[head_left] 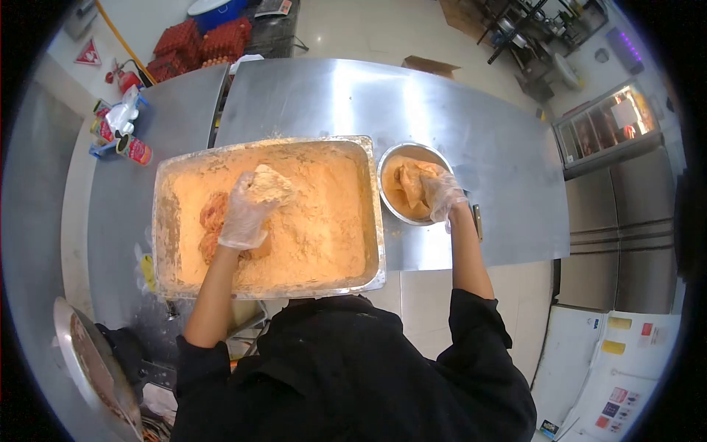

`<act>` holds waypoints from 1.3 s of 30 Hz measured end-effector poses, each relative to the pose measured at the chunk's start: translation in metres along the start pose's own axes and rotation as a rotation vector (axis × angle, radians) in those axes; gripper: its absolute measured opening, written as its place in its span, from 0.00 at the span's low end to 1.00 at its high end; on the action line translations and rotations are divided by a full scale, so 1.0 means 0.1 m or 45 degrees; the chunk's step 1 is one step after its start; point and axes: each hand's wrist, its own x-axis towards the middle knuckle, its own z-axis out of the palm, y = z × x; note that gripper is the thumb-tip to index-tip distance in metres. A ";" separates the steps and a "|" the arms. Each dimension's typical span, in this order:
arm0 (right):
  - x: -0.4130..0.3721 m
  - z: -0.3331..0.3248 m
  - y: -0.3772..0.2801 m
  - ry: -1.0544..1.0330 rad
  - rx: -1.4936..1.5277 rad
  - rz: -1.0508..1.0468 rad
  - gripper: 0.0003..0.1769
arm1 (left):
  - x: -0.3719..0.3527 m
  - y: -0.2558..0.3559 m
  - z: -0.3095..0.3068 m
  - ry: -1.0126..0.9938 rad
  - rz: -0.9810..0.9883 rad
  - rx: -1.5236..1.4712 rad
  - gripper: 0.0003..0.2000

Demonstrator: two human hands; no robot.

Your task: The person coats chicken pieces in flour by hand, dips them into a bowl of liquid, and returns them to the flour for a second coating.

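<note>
My left hand (247, 214), in a clear plastic glove, is closed on a flour-coated piece of what looks like chicken (271, 184). It is over a large metal tray (377, 221) of orange-tinted flour (324, 214). Beside that hand, reddish, partly floured pieces (213, 211) lie in the flour. My right hand (444, 195), also gloved, reaches into a round steel bowl (383, 199) of thin orange batter (398, 200). Its fingers are curled and smeared with batter; whatever they grip blends in with the coating.
A knife with a pale handle (477, 221) lies right of the bowl on the steel table (508, 184). Cans (134, 149) stand at the far left. A large pan (92, 368) is at lower left, and red egg trays (224, 40) are stacked behind.
</note>
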 end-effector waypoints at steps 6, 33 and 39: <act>0.43 -0.32 0.53 0.177 -0.212 -0.017 0.19 | -0.33 -0.01 -0.02 0.278 -1.039 -1.577 0.28; -0.36 0.32 -0.13 0.333 1.160 0.036 0.18 | -0.92 -0.18 -0.20 0.306 -0.680 -0.887 0.20; -0.36 0.26 -0.04 0.269 1.086 -0.077 0.17 | -0.96 -0.16 -0.31 0.426 -0.801 -1.238 0.20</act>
